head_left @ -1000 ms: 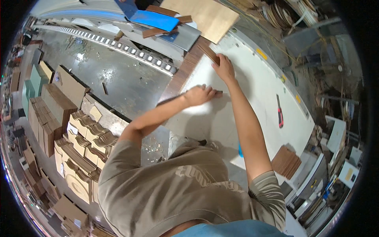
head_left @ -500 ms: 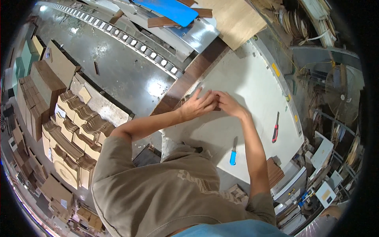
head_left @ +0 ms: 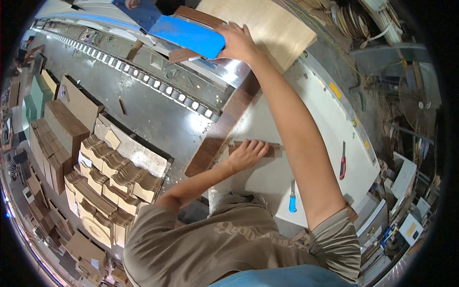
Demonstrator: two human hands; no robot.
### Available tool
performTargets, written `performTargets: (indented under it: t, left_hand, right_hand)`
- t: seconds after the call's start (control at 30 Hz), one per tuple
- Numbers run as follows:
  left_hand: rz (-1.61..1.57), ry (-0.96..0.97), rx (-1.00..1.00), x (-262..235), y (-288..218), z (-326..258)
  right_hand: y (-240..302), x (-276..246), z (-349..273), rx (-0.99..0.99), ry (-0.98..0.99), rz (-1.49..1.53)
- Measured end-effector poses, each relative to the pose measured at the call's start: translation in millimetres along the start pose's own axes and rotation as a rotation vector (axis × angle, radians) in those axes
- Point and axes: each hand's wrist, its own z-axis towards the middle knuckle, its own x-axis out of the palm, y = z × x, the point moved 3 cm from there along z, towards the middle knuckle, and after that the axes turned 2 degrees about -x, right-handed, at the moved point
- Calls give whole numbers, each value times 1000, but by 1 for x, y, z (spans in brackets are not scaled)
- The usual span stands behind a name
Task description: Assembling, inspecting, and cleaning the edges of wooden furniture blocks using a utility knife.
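Observation:
My left hand rests on the pale worktop with its fingers curled over a short brown wood-look strip. Stretched far forward, my right hand is at the near end of another brown strip, beside a bright blue panel. Its fingers bend round that strip's end, and the thumb side is partly hidden. On the worktop to the right of my left hand lie a blue-handled knife and a red-and-black cutter.
A plywood sheet lies beyond the worktop, next to a dark brown edge board. Left of it runs a roller track. Stacked curved panels stand on the left. At the top edge, part of another person's hand shows.
My right hand has left my left hand and reached forward to the strip by the blue panel. My left hand stays low on the worktop, now over the short strip. The view has shifted.

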Motion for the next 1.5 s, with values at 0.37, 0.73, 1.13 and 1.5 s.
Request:
performTargets:
  t: [0.37,0.73,1.13,1.5]
  left_hand:
    - [-30,39,-15,2,-6,-1]
    - [-94,47,267,4,-65,-29]
    - [-526,-170,-459,-52,-53,-105]
    - [-890,-184,-655,-10,-47,-125]
  right_hand:
    - [-20,-24,-147,37,-229,-67]
    - [-23,-14,-417,591,-9,212]
    - [46,26,-422,287,-139,83]
    - [40,37,-425,300,385,591]
